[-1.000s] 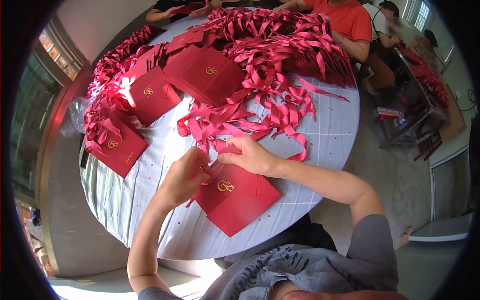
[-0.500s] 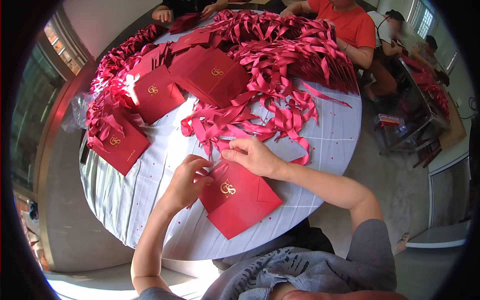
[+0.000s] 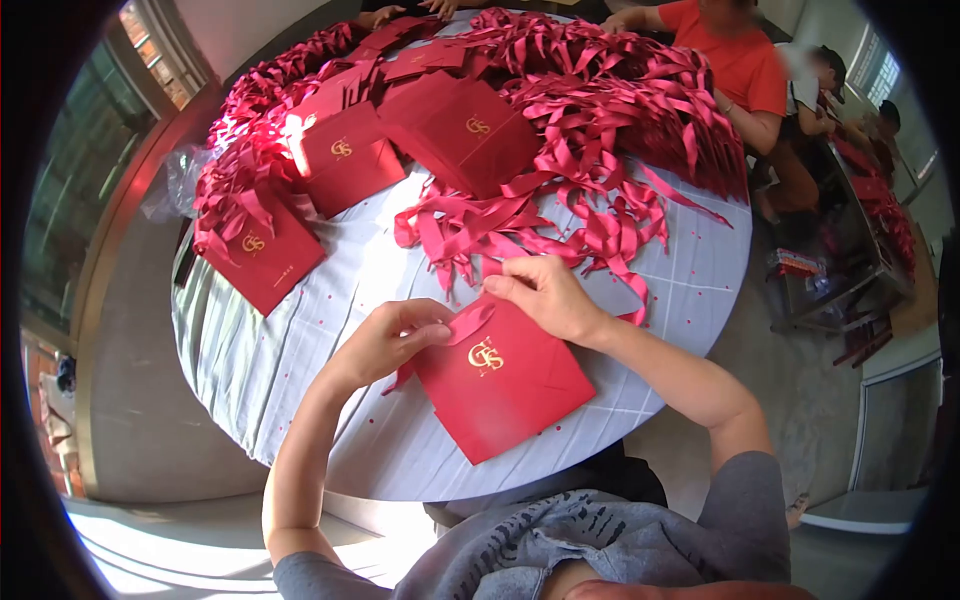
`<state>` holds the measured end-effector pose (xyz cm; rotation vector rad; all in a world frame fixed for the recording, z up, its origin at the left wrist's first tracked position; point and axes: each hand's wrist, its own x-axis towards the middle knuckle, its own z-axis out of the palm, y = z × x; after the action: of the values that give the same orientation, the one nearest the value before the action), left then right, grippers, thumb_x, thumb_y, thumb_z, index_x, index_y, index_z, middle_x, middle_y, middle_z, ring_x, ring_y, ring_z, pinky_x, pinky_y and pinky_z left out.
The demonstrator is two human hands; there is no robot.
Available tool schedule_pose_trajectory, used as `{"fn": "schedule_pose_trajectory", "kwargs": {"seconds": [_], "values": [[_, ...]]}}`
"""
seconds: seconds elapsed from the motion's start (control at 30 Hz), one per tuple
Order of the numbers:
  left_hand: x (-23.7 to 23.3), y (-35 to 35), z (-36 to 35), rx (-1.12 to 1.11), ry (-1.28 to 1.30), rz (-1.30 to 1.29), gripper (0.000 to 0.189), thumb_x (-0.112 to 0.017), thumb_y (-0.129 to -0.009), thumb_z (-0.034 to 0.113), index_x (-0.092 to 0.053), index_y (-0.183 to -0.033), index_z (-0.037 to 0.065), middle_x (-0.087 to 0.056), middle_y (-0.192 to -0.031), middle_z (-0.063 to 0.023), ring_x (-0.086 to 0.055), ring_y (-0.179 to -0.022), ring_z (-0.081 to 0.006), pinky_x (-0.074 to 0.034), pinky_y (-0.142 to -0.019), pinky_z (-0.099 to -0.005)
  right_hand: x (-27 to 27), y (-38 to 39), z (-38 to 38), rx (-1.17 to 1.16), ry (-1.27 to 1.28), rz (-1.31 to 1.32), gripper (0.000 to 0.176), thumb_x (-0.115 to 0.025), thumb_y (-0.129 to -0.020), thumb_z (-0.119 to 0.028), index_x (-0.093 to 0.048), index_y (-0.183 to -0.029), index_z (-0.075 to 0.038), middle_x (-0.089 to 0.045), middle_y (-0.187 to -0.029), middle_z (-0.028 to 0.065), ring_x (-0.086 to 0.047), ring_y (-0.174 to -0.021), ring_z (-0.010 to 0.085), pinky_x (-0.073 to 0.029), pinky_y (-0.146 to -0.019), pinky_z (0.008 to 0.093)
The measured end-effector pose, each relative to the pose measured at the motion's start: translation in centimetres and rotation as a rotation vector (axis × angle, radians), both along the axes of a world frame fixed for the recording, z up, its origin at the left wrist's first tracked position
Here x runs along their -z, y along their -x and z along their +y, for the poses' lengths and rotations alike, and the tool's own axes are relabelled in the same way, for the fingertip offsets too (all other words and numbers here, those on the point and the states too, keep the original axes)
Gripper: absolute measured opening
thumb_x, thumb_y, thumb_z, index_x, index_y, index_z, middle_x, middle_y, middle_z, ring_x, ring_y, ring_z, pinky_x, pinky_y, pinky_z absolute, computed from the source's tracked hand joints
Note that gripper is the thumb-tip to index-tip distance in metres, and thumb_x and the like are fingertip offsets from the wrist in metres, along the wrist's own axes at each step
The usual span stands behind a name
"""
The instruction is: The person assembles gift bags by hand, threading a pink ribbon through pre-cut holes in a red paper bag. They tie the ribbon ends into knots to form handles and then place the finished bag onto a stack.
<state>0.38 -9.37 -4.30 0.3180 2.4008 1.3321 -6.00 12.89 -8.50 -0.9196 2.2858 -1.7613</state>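
A red paper bag (image 3: 510, 385) with a gold emblem lies flat and slanted near the front edge of the round table. My left hand (image 3: 400, 340) is at its upper left corner, thumb and fingers closed on a pink ribbon (image 3: 470, 322) that crosses the bag's top. My right hand (image 3: 545, 295) pinches at the bag's top edge, where a ribbon end shows beside the fingertips. Loose pink ribbons (image 3: 520, 225) lie in a tangle just beyond my hands.
Stacked red bags (image 3: 460, 130) and a ribboned row of bags (image 3: 620, 90) cover the far side of the table (image 3: 350, 440). Another bag (image 3: 265, 260) lies at left. A person in red (image 3: 740, 60) is at far right; another person's hands (image 3: 400, 12) are at the far edge.
The view has shifted, so the table scene sits further right and higher. My left thumb and fingers have closed on the ribbon, which now lies across the bag's top corner.
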Motion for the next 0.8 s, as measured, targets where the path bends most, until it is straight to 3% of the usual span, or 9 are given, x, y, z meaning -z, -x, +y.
{"fn": "schedule_pose_trajectory", "kwargs": {"seconds": [0.07, 0.17, 0.2, 0.33, 0.4, 0.47, 0.53, 0.67, 0.8], "values": [[-0.2, -0.4, -0.5, -0.024, -0.137, -0.062, 0.024, -0.046, -0.097, 0.015, -0.06, -0.107, -0.003, -0.064, -0.095, -0.0052, -0.057, -0.089, -0.0112, -0.046, -0.084, -0.0266, 0.0, 0.3, 0.2, -0.017, 0.041, -0.032, 0.032, -0.059, -0.091, -0.017, -0.054, -0.065, 0.0, -0.045, -0.059, -0.0063, -0.04, -0.058, 0.0012, -0.033, -0.049, 0.0223], [1.1, -0.8, -1.2, -0.114, -0.287, -0.037, 0.024, -0.043, -0.097, 0.012, -0.058, -0.109, -0.002, -0.063, -0.097, -0.0054, -0.057, -0.091, -0.011, -0.045, -0.085, -0.0262, 0.2, 0.6, 0.3, -0.017, 0.058, -0.033, 0.031, -0.058, -0.092, -0.019, -0.055, -0.067, -0.001, -0.046, -0.06, -0.0064, -0.04, -0.058, 0.0004, -0.033, -0.049, 0.0211], [1.0, -1.0, -1.2, -0.109, -0.289, -0.103, 0.026, -0.038, -0.099, 0.011, -0.056, -0.112, -0.002, -0.06, -0.099, -0.0031, -0.054, -0.09, -0.0072, -0.044, -0.082, -0.0229, 0.2, 0.7, 0.3, -0.017, 0.063, -0.028, 0.031, -0.058, -0.092, -0.019, -0.055, -0.067, -0.001, -0.046, -0.06, -0.0064, -0.04, -0.058, 0.0004, -0.033, -0.049, 0.0211], [1.5, -1.3, -1.4, -0.1, -0.277, -0.052, 0.027, -0.039, -0.099, 0.015, -0.058, -0.111, 0.0, -0.062, -0.096, -0.0034, -0.056, -0.085, -0.0091, -0.045, -0.077, -0.0237, 0.5, 0.8, 0.3, -0.052, 0.034, -0.098, 0.03, -0.058, -0.092, -0.02, -0.056, -0.069, -0.001, -0.048, -0.062, -0.006, -0.042, -0.06, 0.0, -0.034, -0.051, 0.0203], [1.5, -1.5, -1.8, -0.139, -0.314, -0.163, 0.029, -0.038, -0.099, 0.017, -0.058, -0.112, 0.002, -0.062, -0.095, -0.0019, -0.053, -0.078, -0.0061, -0.043, -0.069, -0.0216, 0.6, 0.7, 0.0, -0.043, 0.142, -0.234, 0.034, -0.061, -0.09, -0.017, -0.051, -0.063, 0.002, -0.038, -0.058, -0.0067, -0.035, -0.06, 0.0022, -0.031, -0.049, 0.0244], [1.3, -1.7, -1.8, -0.138, -0.319, -0.18, 0.032, -0.036, -0.095, 0.012, -0.058, -0.115, 0.0, -0.062, -0.097, -0.003, -0.051, -0.074, -0.0054, -0.04, -0.064, -0.0201, 0.3, 0.6, 0.1, -0.055, 0.171, -0.286, 0.033, -0.061, -0.09, -0.018, -0.054, -0.064, 0.001, -0.041, -0.06, -0.0071, -0.037, -0.06, 0.0015, -0.032, -0.049, 0.0235], [1.1, -1.8, -2.3, -0.128, -0.574, -0.302, 0.038, -0.035, -0.087, 0.004, -0.056, -0.118, -0.005, -0.063, -0.097, -0.0056, -0.051, -0.073, -0.0074, -0.041, -0.064, -0.0205, -0.1, 0.6, 0.3, -0.066, 0.203, -0.34, 0.032, -0.06, -0.09, -0.018, -0.056, -0.065, 0.001, -0.044, -0.061, -0.0075, -0.04, -0.061, 0.0008, -0.034, -0.05, 0.0227], [1.4, -1.7, -2.7, -0.136, -0.792, -0.43, 0.045, -0.034, -0.081, 0.002, -0.053, -0.12, -0.01, -0.064, -0.097, -0.0091, -0.052, -0.071, -0.0088, -0.041, -0.062, -0.0209, -0.4, 0.9, 0.8, -0.168, 0.208, -0.491, 0.026, -0.058, -0.092, -0.024, -0.063, -0.078, -0.003, -0.055, -0.068, -0.0063, -0.048, -0.062, -0.0001, -0.039, -0.054, 0.0194], [2.6, -2.0, -2.9, -0.204, -0.672, -0.389, 0.055, -0.038, -0.07, -0.003, -0.049, -0.123, -0.01, -0.064, -0.098, -0.0157, -0.06, -0.07, -0.0155, -0.046, -0.06, -0.0237, -0.2, 1.2, 1.1, -0.19, 0.172, -0.51, 0.027, -0.06, -0.091, -0.027, -0.063, -0.078, -0.003, -0.055, -0.068, -0.0059, -0.048, -0.063, -0.0002, -0.039, -0.055, 0.0193]]}}
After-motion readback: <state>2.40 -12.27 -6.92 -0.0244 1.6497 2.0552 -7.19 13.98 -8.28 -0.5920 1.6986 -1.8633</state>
